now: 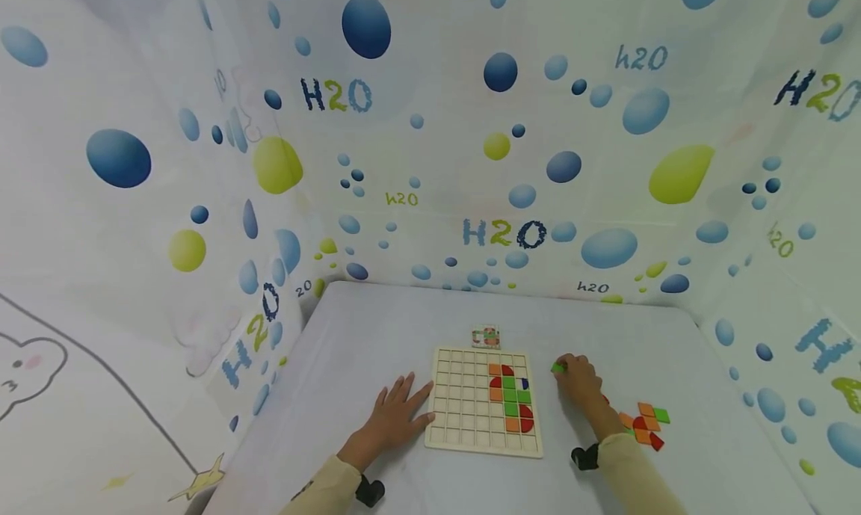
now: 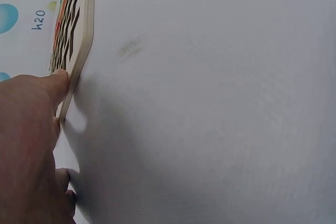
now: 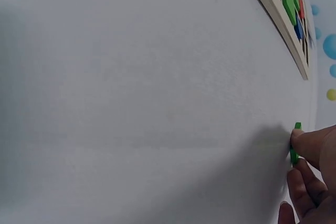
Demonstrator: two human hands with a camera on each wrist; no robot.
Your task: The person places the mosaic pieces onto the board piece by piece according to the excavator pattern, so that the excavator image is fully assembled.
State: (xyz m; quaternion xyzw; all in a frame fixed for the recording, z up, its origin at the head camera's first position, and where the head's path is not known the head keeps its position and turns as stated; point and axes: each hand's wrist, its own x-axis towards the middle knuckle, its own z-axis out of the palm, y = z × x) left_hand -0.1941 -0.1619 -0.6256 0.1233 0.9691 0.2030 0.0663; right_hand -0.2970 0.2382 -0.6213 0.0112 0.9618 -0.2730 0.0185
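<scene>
A wooden grid board [image 1: 464,446] lies mid-table, with orange, red, green and blue tiles set in its right-hand cells. My left hand [image 1: 392,419] lies spread at the board's left side; in the left wrist view its thumb [image 2: 59,85] touches the board's edge. To the right of the board, my right hand [image 1: 580,384] pinches a small green tile [image 1: 557,368] between thumb and fingertips. The right wrist view shows this green tile [image 3: 295,142] edge-on, apart from the board [image 3: 278,17].
A small picture card [image 1: 486,336] lies just beyond the board. Loose orange, green and red tiles [image 1: 647,424] are heaped to the right of my right forearm, which hides part of them. Patterned sheets [image 1: 430,164] hang behind and beside the white table.
</scene>
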